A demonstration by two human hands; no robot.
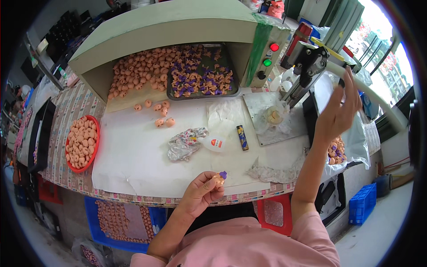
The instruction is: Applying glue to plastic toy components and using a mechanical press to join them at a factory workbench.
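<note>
Near the table's front edge, my left hand (pixel 202 191) pinches a small peach-coloured doll figure (pixel 219 179) with a purple top between thumb and fingertips. My right hand (pixel 339 104) is raised at the right, by the metal hand press (pixel 309 66). Its fingers point up around a dark lever end (pixel 341 83), most of which they hide. Below the press head, a clear plastic-wrapped round piece (pixel 275 115) sits on a metal base plate (pixel 260 138). On the white sheet before me lie a small white bottle (pixel 213 143), a crumpled foil bag (pixel 184 146) and a dark blue-and-yellow tube (pixel 242 137).
A box-shaped heater (pixel 167 22) covers many doll heads (pixel 138 69) and a dark tray (pixel 195 97) of purple-and-peach figures. A red basket (pixel 94 153) of heads stands left. A white-lined bin (pixel 356 151) holds figures at right. Below are a blue crate (pixel 91 222) and red stool (pixel 261 218).
</note>
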